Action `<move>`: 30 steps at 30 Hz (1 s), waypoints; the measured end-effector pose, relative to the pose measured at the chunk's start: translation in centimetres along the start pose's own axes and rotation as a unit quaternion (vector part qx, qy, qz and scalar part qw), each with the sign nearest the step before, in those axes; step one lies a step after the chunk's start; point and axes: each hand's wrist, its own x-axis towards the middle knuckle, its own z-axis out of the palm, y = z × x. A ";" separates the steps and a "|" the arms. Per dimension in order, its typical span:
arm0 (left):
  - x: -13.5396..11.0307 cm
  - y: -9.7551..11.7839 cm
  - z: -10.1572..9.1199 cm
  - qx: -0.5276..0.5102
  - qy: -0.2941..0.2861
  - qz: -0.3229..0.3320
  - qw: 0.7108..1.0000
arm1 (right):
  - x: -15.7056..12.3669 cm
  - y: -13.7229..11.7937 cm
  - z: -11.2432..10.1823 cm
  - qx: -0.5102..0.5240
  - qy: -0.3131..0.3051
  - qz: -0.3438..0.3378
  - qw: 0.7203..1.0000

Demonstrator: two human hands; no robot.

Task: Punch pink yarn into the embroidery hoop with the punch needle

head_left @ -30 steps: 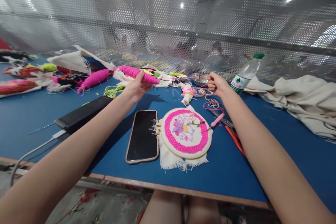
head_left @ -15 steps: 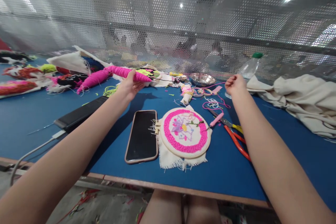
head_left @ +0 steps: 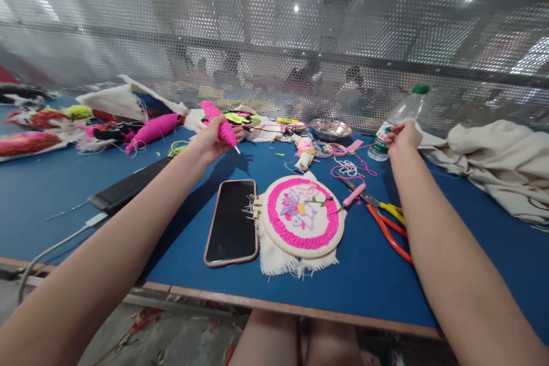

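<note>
My left hand (head_left: pixel 209 142) is closed around a spool of bright pink yarn (head_left: pixel 213 115), tilted, with a thin white tip at its lower end. A pink strand (head_left: pixel 283 124) runs taut from the spool's side across to my right hand (head_left: pixel 404 136), whose fingers are pinched on it in front of the water bottle (head_left: pixel 379 146). Below, between my forearms, lies an embroidery hoop (head_left: pixel 274 237) with a flower inside a pink looped ring. A punch needle with a pink handle (head_left: pixel 354 195) rests against the hoop's right edge.
A phone (head_left: pixel 231 223) lies left of the hoop. Red-handled pliers (head_left: pixel 388 234) and yellow-handled scissors (head_left: pixel 392 211) are at right. A metal bowl (head_left: pixel 331 128), another pink spool (head_left: pixel 154 130), a black power bank (head_left: pixel 128 183) and beige cloth (head_left: pixel 493 154) lie around.
My left hand has turned the spool to a steeper tilt. My right hand has moved right and slightly down, and the pink strand now stretches between both hands.
</note>
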 end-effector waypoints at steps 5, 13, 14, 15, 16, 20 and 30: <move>-1.6 0.6 1.0 0.030 -0.111 0.002 0.993 | -2.4 -0.8 2.5 -0.058 -0.060 0.032 0.996; -4.9 0.5 3.1 0.087 -0.276 -0.003 0.957 | -11.7 -3.5 11.0 0.002 -0.479 0.071 0.875; -4.9 0.5 3.1 0.096 -0.283 0.000 0.954 | -12.8 -3.4 11.6 0.010 -0.554 0.080 0.828; -4.9 0.6 3.0 0.103 -0.289 0.000 0.952 | -13.7 -3.2 12.1 0.003 -0.606 0.090 0.790; -4.8 0.6 2.9 0.119 -0.293 0.002 0.949 | -14.4 -3.0 12.3 -0.013 -0.628 0.092 0.773; -5.1 0.8 2.6 0.233 -0.300 0.037 0.924 | -14.2 -2.7 12.1 -0.036 -0.594 0.055 0.802; -6.1 1.1 3.2 0.574 -0.218 0.161 0.773 | -6.9 -4.1 7.7 0.037 -0.362 0.033 0.931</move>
